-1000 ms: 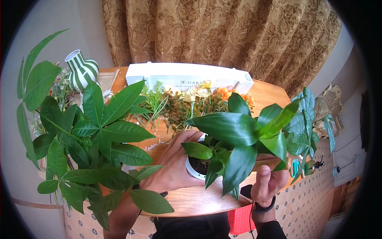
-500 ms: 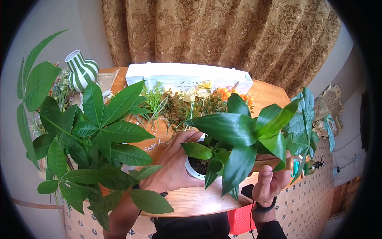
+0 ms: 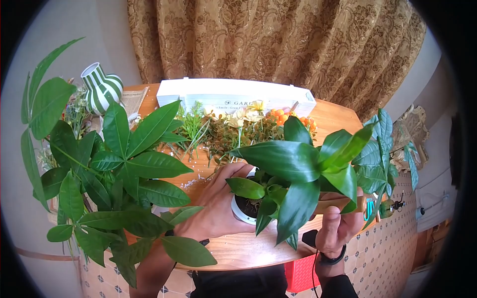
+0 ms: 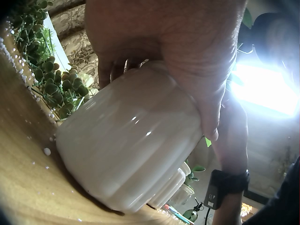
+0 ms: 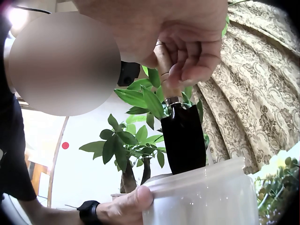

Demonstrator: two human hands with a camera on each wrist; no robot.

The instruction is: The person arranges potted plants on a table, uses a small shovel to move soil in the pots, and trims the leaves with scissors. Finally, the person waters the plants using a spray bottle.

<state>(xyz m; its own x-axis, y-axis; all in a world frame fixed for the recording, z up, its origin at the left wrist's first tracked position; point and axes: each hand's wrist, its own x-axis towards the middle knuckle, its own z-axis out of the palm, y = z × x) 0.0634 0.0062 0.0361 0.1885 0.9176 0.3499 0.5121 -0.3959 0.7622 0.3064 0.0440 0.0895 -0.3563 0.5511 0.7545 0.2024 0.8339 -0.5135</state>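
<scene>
My left hand [image 3: 211, 213] grips the side of a white fluted pot [image 4: 131, 140] that stands on the table. Dark soil [image 3: 248, 204] shows inside its rim, and a plant with broad glossy leaves [image 3: 299, 203] rises from it, leaning right. In my right hand [image 3: 338, 233] is a small trowel with a wooden handle [image 5: 164, 65]. Its black blade [image 5: 183, 140] points down at the pot's opening in the right wrist view, the tip hidden behind the rim. From the head, leaves cover the blade.
A large leafy plant [image 3: 119, 164] crowds the left side. Behind the pot lie cut greenery and flowers [image 3: 233, 134] before a long white planter box [image 3: 233, 94]. A green-striped vase [image 3: 103, 89] stands back left. Another leafy plant [image 3: 382, 149] is at right.
My right hand and the trowel handle have shifted very slightly since a second ago. My left hand, the pot and its plant look unmoved.
</scene>
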